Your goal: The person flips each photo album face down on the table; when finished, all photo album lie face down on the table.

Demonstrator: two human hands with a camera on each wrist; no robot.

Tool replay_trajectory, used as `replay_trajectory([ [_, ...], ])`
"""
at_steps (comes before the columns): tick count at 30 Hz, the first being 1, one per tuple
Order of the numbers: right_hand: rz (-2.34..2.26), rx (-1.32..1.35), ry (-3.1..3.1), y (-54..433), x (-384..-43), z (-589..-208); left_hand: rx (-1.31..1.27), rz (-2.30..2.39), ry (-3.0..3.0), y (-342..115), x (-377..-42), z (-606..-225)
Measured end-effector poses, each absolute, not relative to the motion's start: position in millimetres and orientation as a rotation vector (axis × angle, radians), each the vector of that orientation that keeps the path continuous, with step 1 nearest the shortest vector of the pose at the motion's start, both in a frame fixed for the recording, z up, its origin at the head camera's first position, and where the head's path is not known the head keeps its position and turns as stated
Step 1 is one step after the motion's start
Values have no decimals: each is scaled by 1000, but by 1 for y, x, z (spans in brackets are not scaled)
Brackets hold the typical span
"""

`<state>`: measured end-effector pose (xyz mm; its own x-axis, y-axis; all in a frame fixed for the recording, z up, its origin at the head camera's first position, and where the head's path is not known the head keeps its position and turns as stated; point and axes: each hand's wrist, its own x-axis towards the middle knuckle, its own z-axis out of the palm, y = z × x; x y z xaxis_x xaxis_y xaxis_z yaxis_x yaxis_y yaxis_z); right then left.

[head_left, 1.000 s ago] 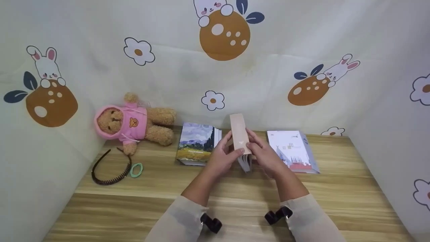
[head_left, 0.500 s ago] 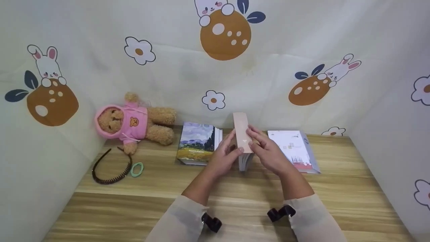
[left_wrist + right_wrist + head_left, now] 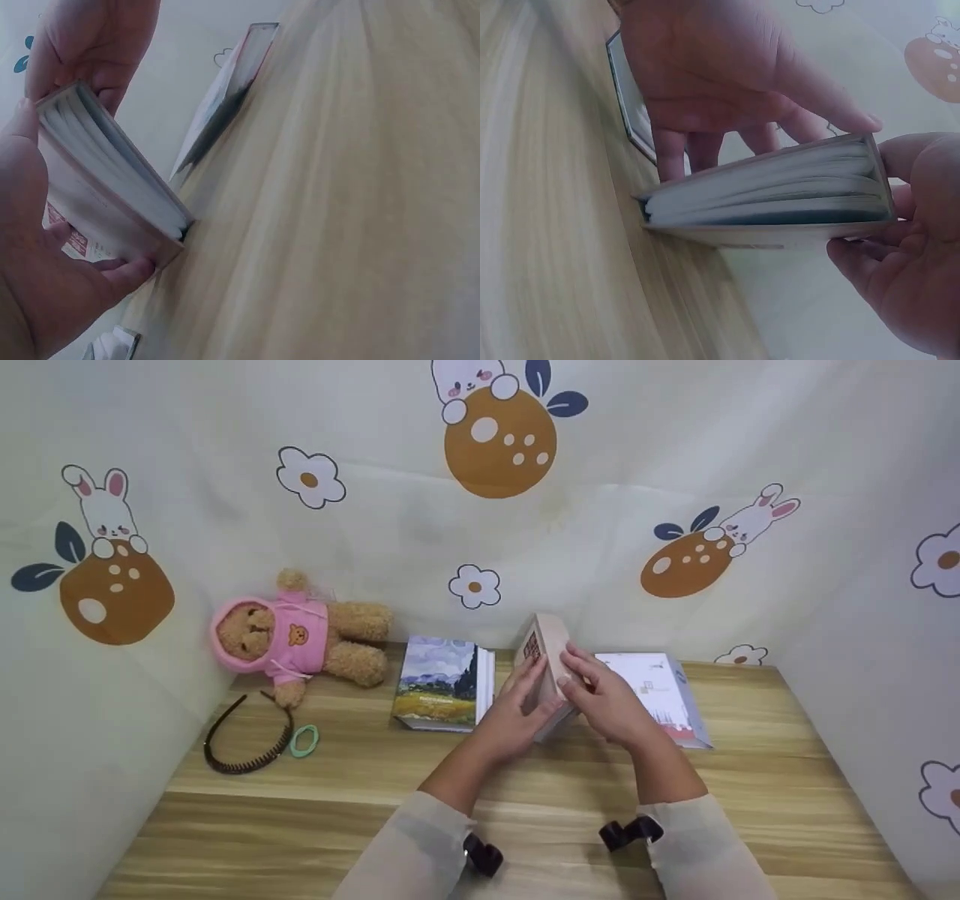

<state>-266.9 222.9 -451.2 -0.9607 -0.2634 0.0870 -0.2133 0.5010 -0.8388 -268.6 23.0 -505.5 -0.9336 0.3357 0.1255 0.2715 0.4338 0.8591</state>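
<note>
Pale walls — printed with rabbits, orange fruits and flowers — surround three sides of a wood-grained bench.

Left hand and right hand: beige book held between fingers, spine up. Landscape-cover book left of fingers.

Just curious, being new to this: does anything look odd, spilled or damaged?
Nothing looks spilled, and the held book shows no obvious damage. Mildly odd: the teddy bear lies sideways rather than sitting up, and the patterned backdrop has faint grey and yellowish smudges, possibly stains.
</note>
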Motion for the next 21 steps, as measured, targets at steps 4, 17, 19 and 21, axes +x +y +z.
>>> replay_trajectory([
  [4, -1377, -368, 2724, 230, -271, -454, 591, 1422, 2671, 26, -276, -506],
  [17, -1186, -173, 2694, 250, -282, -468, 705, 1053, 2759, 21, -280, -512],
  [19, -1172, -146, 2685, 251, -282, -470, 685, 1030, 2757, 21, -280, -513],
  [21, -1172, -115, 2670, 252, -283, -473, 672, 1018, 2759, 22, -280, -514],
])
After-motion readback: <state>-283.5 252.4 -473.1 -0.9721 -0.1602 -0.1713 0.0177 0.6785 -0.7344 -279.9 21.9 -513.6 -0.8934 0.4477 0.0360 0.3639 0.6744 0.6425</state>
